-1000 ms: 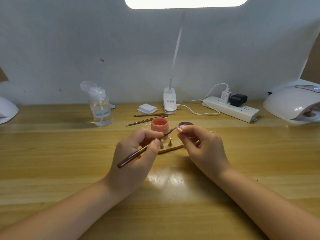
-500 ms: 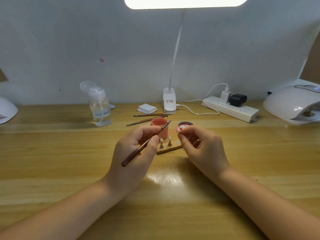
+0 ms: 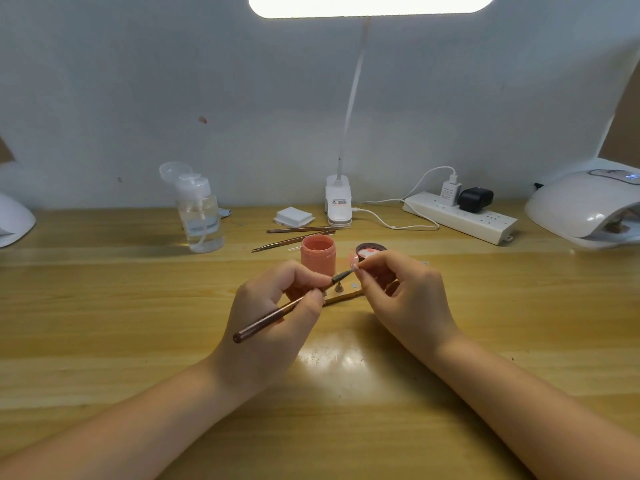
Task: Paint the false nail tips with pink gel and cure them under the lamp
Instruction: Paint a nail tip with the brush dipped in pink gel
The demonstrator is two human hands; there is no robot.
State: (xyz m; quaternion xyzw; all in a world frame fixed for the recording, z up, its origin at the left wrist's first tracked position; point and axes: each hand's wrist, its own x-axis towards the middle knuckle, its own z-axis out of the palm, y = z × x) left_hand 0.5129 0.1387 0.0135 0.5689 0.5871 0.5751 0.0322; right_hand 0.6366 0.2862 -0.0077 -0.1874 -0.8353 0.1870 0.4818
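My left hand (image 3: pixel 273 306) holds a slim brown brush (image 3: pixel 277 315) like a pen, its tip touching a pink false nail tip (image 3: pixel 354 261). My right hand (image 3: pixel 401 296) pinches that nail tip between thumb and fingers above the table. Just behind the hands stands an open pink gel jar (image 3: pixel 318 254), with its dark lid (image 3: pixel 371 249) lying to the right. A small wooden holder strip (image 3: pixel 343 296) with metal pegs lies between my hands, partly hidden. The white curing lamp (image 3: pixel 585 209) sits at the far right.
A clear pump bottle (image 3: pixel 199 216) stands back left. Two spare brushes (image 3: pixel 294 235), a stack of white pads (image 3: pixel 293 216), the desk lamp's base (image 3: pixel 338 204) and a power strip (image 3: pixel 460 216) with cables line the back. Another white device (image 3: pixel 14 223) sits at the left edge.
My left hand swung the brush tip from over the jar back rightward and down onto the nail tip. My right hand stayed nearly still.
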